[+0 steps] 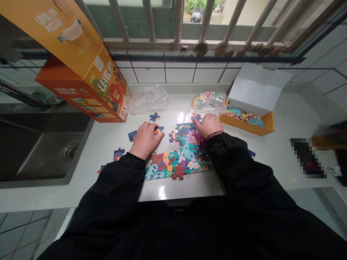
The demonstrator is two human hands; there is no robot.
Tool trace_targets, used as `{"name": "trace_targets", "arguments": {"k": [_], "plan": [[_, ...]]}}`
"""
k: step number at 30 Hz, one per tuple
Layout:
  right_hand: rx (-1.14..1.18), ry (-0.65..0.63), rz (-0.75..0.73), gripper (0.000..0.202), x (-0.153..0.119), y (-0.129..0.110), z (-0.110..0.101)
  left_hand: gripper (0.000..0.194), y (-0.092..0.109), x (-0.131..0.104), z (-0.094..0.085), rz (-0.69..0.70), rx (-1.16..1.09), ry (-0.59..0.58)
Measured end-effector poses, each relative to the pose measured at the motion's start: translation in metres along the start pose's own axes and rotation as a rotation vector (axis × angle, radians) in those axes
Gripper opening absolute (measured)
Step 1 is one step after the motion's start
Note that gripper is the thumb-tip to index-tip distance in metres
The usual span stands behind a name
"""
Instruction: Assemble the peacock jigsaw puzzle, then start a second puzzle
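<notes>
A partly joined jigsaw puzzle with rabbits and a purple peacock lies flat on the counter. My left hand is closed at its left, thumb and fingertips on a puzzle piece with a yellow-orange picture. At the puzzle's upper right my right hand has curled fingers, and its thumb and fingertips grip a small puzzle piece. A brown piece rests over the puzzle's lower edge. Loose pieces, such as a blue one and a dark blue one, lie around my left hand.
An orange puzzle box stands at the back left beside the sink. Crumpled clear plastic and a bag of pieces lie near the wall. An open yellow box holds more pieces. A blurred dark object is at right.
</notes>
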State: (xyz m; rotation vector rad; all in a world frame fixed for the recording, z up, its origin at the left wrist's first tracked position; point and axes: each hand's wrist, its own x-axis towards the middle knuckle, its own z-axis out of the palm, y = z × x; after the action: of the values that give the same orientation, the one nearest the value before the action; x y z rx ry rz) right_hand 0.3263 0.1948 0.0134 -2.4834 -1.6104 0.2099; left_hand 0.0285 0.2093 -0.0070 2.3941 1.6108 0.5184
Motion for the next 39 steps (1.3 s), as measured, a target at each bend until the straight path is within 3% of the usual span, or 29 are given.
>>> {"name": "trace_targets", "arguments": {"k": [3,7,15,22,28,33,39], "plan": [[0.032,0.037,0.031,0.069,0.010,-0.013,0.010,0.041,-0.009,-0.003,-0.001,0.005,-0.112,0.024],[0.125,0.069,0.014,0.054,0.015,-0.017,0.021,0.036,-0.017,-0.006,-0.003,-0.011,-0.222,0.033],[0.241,0.115,-0.178,0.023,0.029,-0.006,0.034,0.030,-0.017,-0.007,0.001,-0.028,-0.295,0.109],[0.147,0.135,-0.180,0.030,0.033,-0.009,0.029,0.028,-0.015,-0.008,0.000,-0.052,-0.324,0.127],[0.210,0.137,-0.269,0.034,0.036,-0.003,0.027,0.026,-0.017,-0.008,0.003,-0.058,-0.335,0.138],[0.402,0.097,-0.496,0.035,0.020,0.000,0.024,0.024,-0.017,-0.007,0.004,-0.063,-0.336,0.143],[0.550,-0.084,-0.914,0.035,-0.042,-0.029,0.013,0.018,-0.015,-0.006,0.002,-0.081,-0.316,0.163]]}}
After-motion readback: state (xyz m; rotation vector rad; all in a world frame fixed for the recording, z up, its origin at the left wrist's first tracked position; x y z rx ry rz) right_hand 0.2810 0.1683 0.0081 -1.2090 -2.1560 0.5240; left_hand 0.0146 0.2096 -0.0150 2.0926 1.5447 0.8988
